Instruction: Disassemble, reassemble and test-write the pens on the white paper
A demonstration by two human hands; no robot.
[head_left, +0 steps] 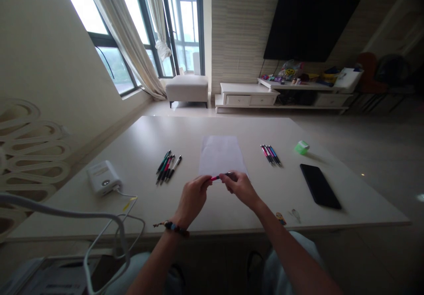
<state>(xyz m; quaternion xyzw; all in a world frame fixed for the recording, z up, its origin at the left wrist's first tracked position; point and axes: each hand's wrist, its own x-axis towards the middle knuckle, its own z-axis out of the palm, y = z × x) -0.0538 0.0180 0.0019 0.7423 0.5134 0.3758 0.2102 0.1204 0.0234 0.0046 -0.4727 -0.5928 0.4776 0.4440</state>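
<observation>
Between my two hands a pen (216, 178) with a pink-red barrel and dark grip lies crosswise, just over the near edge of a white sheet of paper (221, 153). My left hand (196, 192) pinches its left end. The fingers of my right hand (239, 186) close on its dark right end. To the left of the paper lies a loose group of pens (168, 168) in green, red, white and black. A second, neater row of pens (270, 155) rests to the right of the paper.
On the white table (139, 136) a white power adapter (104, 177) with a cable (132, 209) stands at left. At right are a black phone (319, 187) and a small green container (301, 147). A small cartoon charm (280, 218) lies near the front edge.
</observation>
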